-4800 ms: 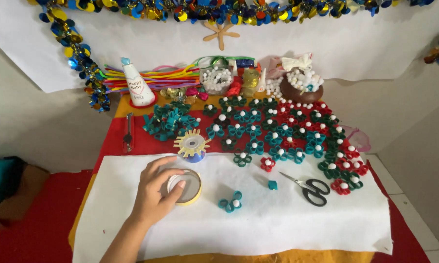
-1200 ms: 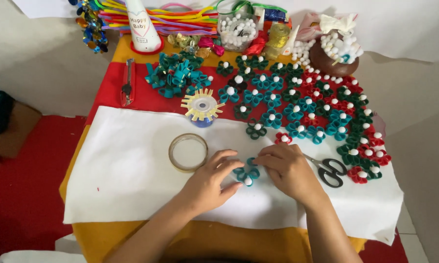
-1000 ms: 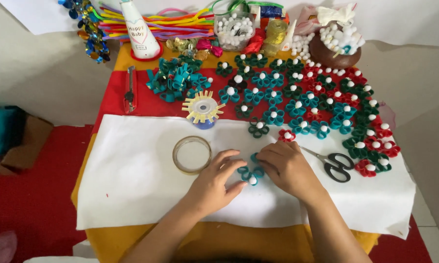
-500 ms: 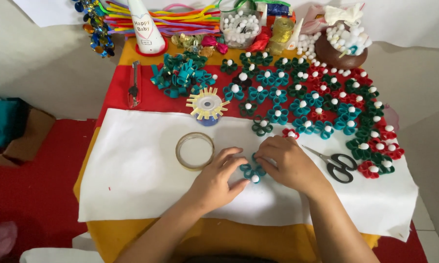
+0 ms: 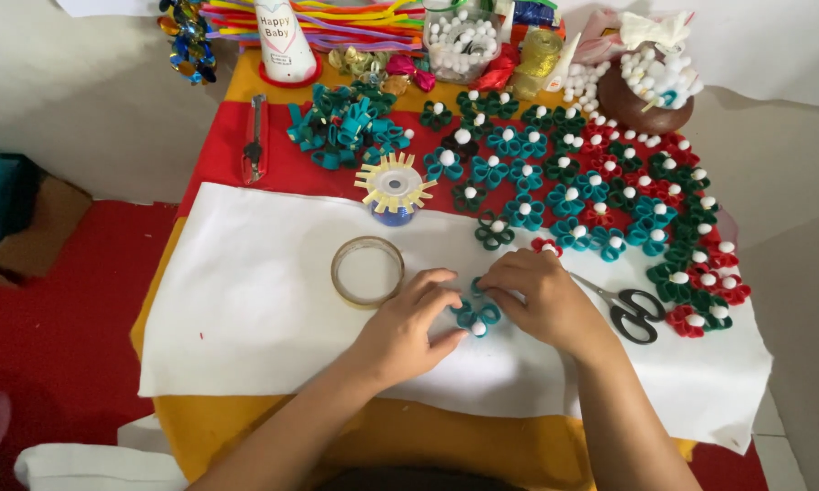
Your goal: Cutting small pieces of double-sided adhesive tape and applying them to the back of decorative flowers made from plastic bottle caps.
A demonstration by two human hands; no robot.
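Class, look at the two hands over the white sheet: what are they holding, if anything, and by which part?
Both hands pinch a small teal looped-paper flower with a white bead centre; left hand and right hand fingers grip its outer petals.

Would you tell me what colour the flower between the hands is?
Teal with a white bead, in the head view: flower.

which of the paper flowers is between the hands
The teal flower with a white bead, on the white sheet between left hand and right hand; the others lie farther back.
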